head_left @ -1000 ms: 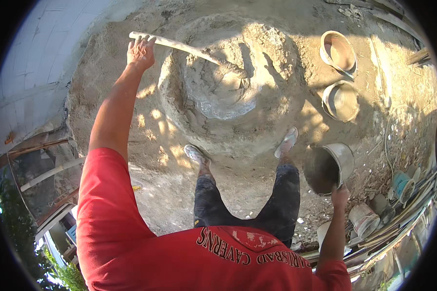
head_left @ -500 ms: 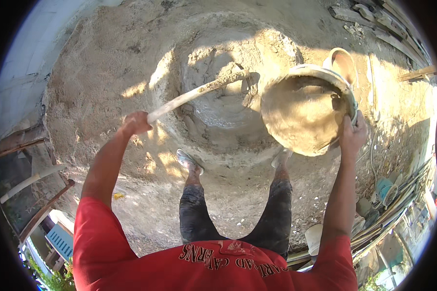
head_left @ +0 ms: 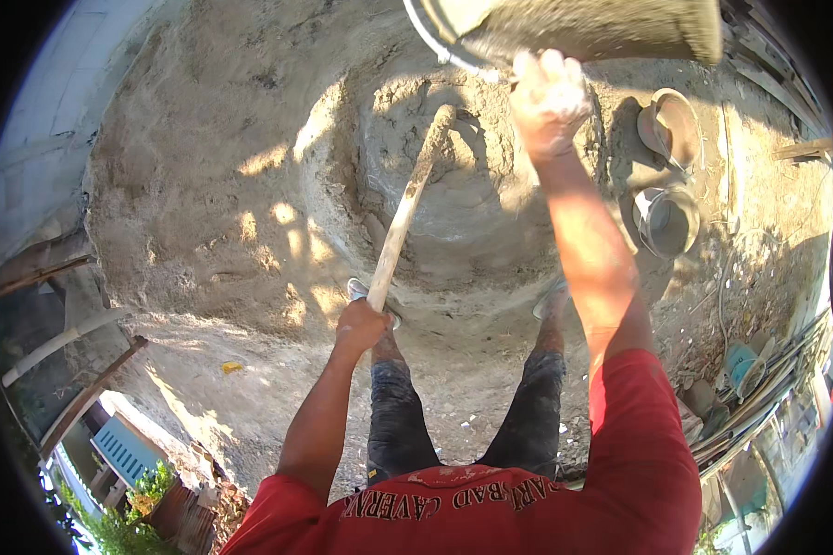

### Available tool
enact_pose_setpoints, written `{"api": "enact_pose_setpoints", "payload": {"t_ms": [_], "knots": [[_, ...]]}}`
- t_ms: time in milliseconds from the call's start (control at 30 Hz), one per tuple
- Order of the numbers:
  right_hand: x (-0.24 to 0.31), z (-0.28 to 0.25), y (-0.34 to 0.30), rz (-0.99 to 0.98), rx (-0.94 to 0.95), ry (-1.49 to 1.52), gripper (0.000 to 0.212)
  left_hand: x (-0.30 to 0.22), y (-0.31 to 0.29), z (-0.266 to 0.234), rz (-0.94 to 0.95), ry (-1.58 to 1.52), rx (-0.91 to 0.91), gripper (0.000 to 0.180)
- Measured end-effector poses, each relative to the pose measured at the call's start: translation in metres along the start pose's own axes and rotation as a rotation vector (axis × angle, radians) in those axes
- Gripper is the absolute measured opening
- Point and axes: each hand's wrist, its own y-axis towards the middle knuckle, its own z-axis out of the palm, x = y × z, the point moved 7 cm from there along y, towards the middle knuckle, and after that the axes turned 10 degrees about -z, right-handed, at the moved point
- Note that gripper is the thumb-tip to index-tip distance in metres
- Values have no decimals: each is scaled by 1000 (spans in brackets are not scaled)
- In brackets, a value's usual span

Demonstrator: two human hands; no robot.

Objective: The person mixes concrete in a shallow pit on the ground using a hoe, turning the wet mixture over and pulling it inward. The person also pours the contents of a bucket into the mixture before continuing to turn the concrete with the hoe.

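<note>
My left hand (head_left: pixel 363 326) is closed round the lower end of a long wooden handle (head_left: pixel 404 217). The handle belongs to a hoe whose mud-caked head (head_left: pixel 470 134) rests in wet grey mortar (head_left: pixel 449 208), inside a low ring of mix on the ground. My right hand (head_left: pixel 551 102) is raised at the far side, its fingers closed on the edge of a bucket (head_left: pixel 602 32). That bucket is tilted, smeared with grey-brown mix and partly cut off by the top of the view; whether mix remains inside is hard to tell.
Two more buckets stand right of the ring, a tan one (head_left: pixel 671 129) and a smaller pale one (head_left: pixel 668 224). Wooden boards (head_left: pixel 773 69) lie at the far right. Long poles (head_left: pixel 768 398) and a teal-labelled container (head_left: pixel 742 365) lie at the near right. A wall (head_left: pixel 51 120) stands at left.
My right hand has carried the bucket up and away to the far side, uncovering the small pale bucket. My left hand has moved right and nearer, swinging the hoe handle more upright.
</note>
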Motion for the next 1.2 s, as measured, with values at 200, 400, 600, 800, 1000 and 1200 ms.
{"api": "enact_pose_setpoints", "payload": {"t_ms": [200, 400, 600, 800, 1000, 1200], "knots": [[178, 50, -250, -166, 878, 535, 19, -13, -13, -8, -18, -154, 101, 46], [43, 97, -76, -88, 523, 319, 21, -25, -22, -3, 23, -199, 192, 42], [-67, 26, 118, -171, -17, 40, 33, -7, -3, 16, 21, -124, 161, 45], [-34, -4, 143, -120, -233, -124, 12, -14, -21, 11, -13, -126, 133, 44], [122, 64, -226, -52, 774, 317, 14, -41, -20, 26, 30, -116, 116, 43], [101, 16, -178, 73, 758, 451, 22, -27, -22, 24, 13, -151, 185, 42]]}}
